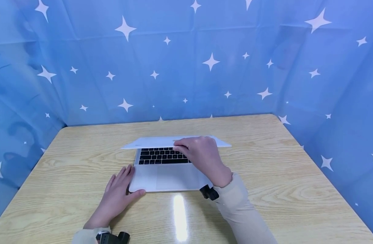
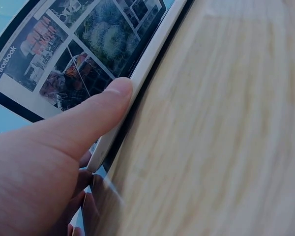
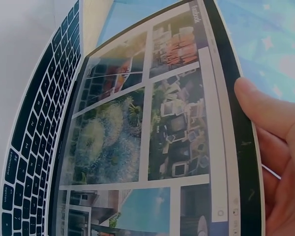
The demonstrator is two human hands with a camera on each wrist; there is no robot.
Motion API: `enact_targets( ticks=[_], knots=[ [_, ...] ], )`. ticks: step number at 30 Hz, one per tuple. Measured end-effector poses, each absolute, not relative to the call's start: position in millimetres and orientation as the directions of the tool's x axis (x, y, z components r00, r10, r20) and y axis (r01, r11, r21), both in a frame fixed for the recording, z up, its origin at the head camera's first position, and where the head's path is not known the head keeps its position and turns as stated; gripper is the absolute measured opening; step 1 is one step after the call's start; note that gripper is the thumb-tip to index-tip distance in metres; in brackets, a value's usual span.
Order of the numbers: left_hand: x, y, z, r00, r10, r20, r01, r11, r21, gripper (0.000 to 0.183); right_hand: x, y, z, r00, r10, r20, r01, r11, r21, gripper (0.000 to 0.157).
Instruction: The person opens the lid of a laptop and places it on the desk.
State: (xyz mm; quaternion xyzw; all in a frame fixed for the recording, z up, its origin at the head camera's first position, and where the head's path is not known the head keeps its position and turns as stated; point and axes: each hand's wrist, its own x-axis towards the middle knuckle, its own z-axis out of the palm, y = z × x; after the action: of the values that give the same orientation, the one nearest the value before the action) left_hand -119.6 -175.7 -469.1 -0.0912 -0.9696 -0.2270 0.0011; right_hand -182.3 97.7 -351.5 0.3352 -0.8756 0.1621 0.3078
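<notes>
A silver laptop (image 1: 178, 177) sits on the table with its lid (image 1: 153, 142) tilted partway down over the black keyboard (image 1: 162, 157). My right hand (image 1: 203, 157) pinches the lid's top edge, thumb on the screen side and fingers behind it. In the right wrist view the lit screen (image 3: 113, 135) displays a collage of photos and a "Facebook" label. At the base's front left corner rests my left hand (image 1: 119, 195), its fingers extended along the left side. The left thumb (image 2: 103, 105) lies at the front edge.
The light wooden table (image 1: 296, 176) reaches out on both sides of the laptop. Behind it and at its sides hangs a blue curtain (image 1: 174, 78) with white stars. A bright light reflection (image 1: 180, 217) shows on the wood before the laptop.
</notes>
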Motion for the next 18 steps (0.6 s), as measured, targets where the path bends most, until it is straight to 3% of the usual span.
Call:
enact_targets(
  ticks=[18],
  knots=[
    [-120.1, -175.4, -468.8, -0.986, 0.167, 0.026, 0.161, 0.880, 0.448, 0.093, -186.5, 94.7, -357.1, -0.566, -0.436, 0.700, -0.685, 0.721, -0.105, 0.013]
  ],
)
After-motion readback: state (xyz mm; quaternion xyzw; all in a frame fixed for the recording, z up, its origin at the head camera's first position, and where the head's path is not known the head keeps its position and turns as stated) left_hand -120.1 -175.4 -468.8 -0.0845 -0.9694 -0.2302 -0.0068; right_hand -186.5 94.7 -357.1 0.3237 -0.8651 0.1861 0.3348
